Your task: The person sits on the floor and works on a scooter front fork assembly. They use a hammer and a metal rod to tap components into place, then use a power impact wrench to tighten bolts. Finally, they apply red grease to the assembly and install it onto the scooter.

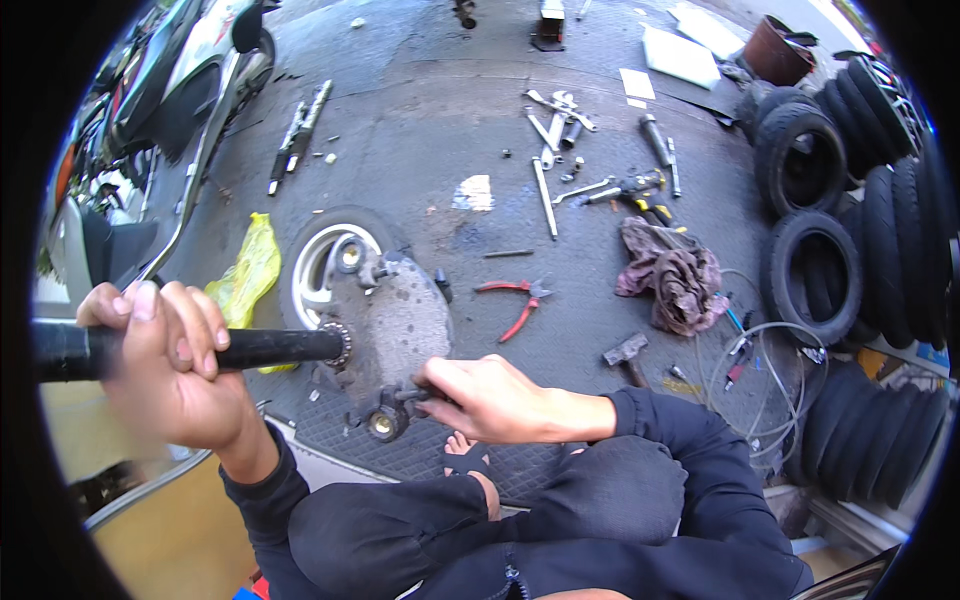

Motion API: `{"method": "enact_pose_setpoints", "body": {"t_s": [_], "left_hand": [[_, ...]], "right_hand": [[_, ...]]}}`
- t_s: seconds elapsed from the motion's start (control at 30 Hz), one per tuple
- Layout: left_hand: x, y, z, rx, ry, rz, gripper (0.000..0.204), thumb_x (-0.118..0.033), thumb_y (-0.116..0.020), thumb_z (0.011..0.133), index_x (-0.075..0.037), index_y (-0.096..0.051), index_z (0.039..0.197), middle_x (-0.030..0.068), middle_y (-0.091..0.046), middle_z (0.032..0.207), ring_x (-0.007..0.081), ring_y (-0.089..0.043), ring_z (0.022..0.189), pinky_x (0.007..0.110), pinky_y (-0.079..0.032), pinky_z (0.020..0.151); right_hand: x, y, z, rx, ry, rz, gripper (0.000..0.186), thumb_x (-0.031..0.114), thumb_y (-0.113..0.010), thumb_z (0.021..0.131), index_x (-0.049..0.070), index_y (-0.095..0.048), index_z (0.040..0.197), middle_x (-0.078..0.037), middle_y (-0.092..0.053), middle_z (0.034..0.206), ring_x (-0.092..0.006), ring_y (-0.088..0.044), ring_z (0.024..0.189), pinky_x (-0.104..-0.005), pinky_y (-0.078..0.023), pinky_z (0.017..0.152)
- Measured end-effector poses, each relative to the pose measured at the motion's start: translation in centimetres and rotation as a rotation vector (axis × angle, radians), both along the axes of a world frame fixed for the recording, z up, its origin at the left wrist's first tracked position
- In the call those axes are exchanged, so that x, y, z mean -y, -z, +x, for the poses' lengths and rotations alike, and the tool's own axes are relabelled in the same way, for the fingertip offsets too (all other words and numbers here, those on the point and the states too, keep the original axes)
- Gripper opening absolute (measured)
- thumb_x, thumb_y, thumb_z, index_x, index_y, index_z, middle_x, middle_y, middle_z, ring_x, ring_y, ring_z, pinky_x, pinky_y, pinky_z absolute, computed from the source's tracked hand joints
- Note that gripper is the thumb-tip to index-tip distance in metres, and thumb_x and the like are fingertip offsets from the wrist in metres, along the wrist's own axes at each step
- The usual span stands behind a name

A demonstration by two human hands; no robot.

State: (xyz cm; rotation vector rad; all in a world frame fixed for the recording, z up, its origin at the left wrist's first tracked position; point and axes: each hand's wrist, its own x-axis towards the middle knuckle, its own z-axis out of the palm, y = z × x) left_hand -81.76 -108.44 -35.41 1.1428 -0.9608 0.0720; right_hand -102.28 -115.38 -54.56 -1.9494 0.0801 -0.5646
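Observation:
My left hand (170, 355) is closed round a black tube (275, 347) that runs from the left into a ring on a dark, speckled metal part (405, 320) with two round mounts (385, 423). My right hand (475, 395) is closed on the lower right of this part, with its fingertips partly hidden. A silver-rimmed wheel with a tyre (310, 240) lies just behind the part. A yellow plastic bag (246, 275) is beyond my left hand. Red-handled pliers (510, 325) lie to the right of the part.
Spanners (555, 135), a hammer (625, 352), a crumpled rag (675, 280) and a clear hose (775, 390) lie on the mat. Several tyres (810, 250) are piled at the right, a metal drum (775, 50) behind them. Parked scooters (180, 80) stand at the back left.

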Motion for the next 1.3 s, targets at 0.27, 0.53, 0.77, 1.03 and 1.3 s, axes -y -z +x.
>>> {"method": "enact_pose_setpoints", "body": {"t_s": [0.27, 0.53, 0.77, 1.03, 1.3], "left_hand": [[-3.9, 0.0, 3.1, -0.070, 0.160, 0.028, 0.011, -0.001, -0.052, 0.100, -0.010, -0.050, 0.105, -0.0043, -0.035, 0.059, 0.0066, -0.034, 0.041, 0.026, -0.036, 0.046], [-9.8, -0.3, 5.0, -0.075, 0.097, -0.012, 0.031, 0.003, -0.063, 0.085, -0.012, -0.043, 0.104, -0.0059, -0.043, 0.059, 0.0050, -0.037, 0.044, 0.020, -0.037, 0.049], [-8.5, -0.8, 3.9, -0.131, 0.231, -0.066, 0.021, 0.002, -0.066, 0.084, -0.010, -0.053, 0.096, -0.0071, -0.048, 0.050, 0.0031, -0.041, 0.037, 0.018, -0.034, 0.045], [-2.2, 0.1, 4.1, -0.149, 0.612, -0.020, 0.035, -0.003, -0.063, 0.089, -0.011, -0.047, 0.119, -0.0067, -0.052, 0.055, 0.0045, -0.045, 0.036, 0.021, -0.039, 0.040], [0.7, -3.2, 3.7, -0.064, 0.978, 0.264, 0.062, -0.010, -0.069, 0.097, 0.006, -0.034, 0.146, 0.0093, -0.065, 0.089, 0.0095, -0.061, 0.074, 0.024, -0.050, 0.067]], "right_hand": [[4.6, 3.2, -4.5, 0.027, 0.185, 0.173, 0.025, 0.013, -0.086, 0.086, 0.003, -0.065, 0.097, -0.004, -0.067, 0.069, -0.0121, -0.066, 0.054, -0.0293, -0.052, 0.050], [25.0, 24.8, -1.6, -0.704, 0.981, 0.575, 0.037, 0.031, -0.072, 0.098, -0.004, -0.069, 0.085, -0.010, -0.071, 0.069, -0.0161, -0.067, 0.052, -0.0349, -0.050, 0.046], [33.5, 24.4, 3.7, -0.630, 0.886, 0.687, 0.044, 0.036, -0.068, 0.104, -0.005, -0.070, 0.119, -0.015, -0.079, 0.103, -0.0183, -0.077, 0.079, -0.0293, -0.052, 0.056], [18.9, -3.8, 8.3, 0.116, -0.021, 0.132, 0.038, 0.020, -0.074, 0.099, -0.002, -0.070, 0.130, -0.013, -0.077, 0.112, -0.0192, -0.073, 0.105, -0.0346, -0.056, 0.097], [7.6, -18.0, 10.6, -0.116, -0.283, 0.219, 0.058, 0.016, -0.086, 0.083, -0.002, -0.062, 0.132, -0.010, -0.072, 0.104, -0.0208, -0.070, 0.096, -0.0351, -0.054, 0.096]]}}
